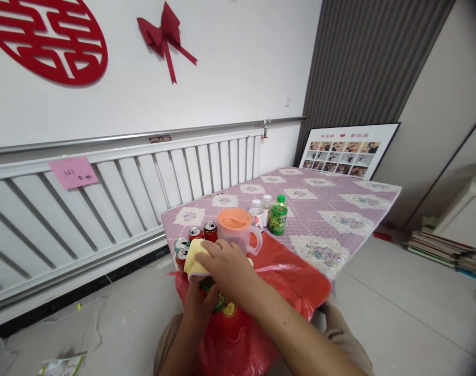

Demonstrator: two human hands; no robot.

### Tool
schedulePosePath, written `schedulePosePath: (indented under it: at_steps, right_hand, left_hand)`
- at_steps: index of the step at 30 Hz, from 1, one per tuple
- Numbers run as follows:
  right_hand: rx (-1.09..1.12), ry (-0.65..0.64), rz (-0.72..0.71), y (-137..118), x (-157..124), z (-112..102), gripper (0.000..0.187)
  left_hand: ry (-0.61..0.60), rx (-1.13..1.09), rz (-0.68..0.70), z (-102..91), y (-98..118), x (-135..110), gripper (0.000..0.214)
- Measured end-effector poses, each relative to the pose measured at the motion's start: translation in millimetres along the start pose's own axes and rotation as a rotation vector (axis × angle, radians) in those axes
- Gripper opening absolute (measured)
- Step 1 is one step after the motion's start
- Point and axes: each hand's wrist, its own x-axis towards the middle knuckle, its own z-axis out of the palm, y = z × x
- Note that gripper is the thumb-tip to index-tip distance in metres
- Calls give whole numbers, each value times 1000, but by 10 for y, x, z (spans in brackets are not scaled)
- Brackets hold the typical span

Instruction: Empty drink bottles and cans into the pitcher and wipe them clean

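Observation:
My right hand (225, 265) presses a yellow cloth (194, 262) down on top of a bottle with a green and yellow label (221, 303), fingers curled over the cloth. My left hand (198, 305) grips that bottle from below, at the near edge of the table. The bottle stands on a red plastic sheet (292, 282). Several red and silver drink cans (203, 232) stand just behind the cloth. A clear jug with an orange lid (236, 227) is right beyond my right hand.
A green bottle (278, 215) and two small white bottles (260, 209) stand behind the jug on the pink quilted table cover (339, 209). A white radiator (104, 198) lines the wall on the left. A framed photo collage (345, 154) leans at the back. Books (445, 248) lie on the floor at right.

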Motion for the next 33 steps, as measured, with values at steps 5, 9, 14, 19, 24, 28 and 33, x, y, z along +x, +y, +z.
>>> schedulePosePath:
  at_steps: [5, 9, 14, 19, 24, 28, 33]
  right_hand:
    - [54, -32, 120, 179, 164, 91, 32]
    - [105, -51, 205, 266, 142, 328, 36]
    - [168, -32, 358, 228, -80, 658, 42]
    - [280, 17, 471, 111, -417, 850, 52]
    - [373, 98, 520, -107, -631, 815, 52]
    - [377, 107, 475, -212, -658, 731, 58]
    - [409, 104, 514, -118, -713, 848, 47]
  left_hand:
    - [-12, -36, 39, -1, 70, 0, 65]
    - [-24, -49, 46, 4, 98, -26, 66]
    - [-17, -21, 68, 10, 96, -28, 66]
    - [9, 20, 65, 1, 42, -22, 66]
    - [-52, -7, -9, -46, 7, 0, 69]
    - [-88, -77, 4, -70, 16, 10, 75]
    - [-38, 11, 11, -58, 56, 10, 69]
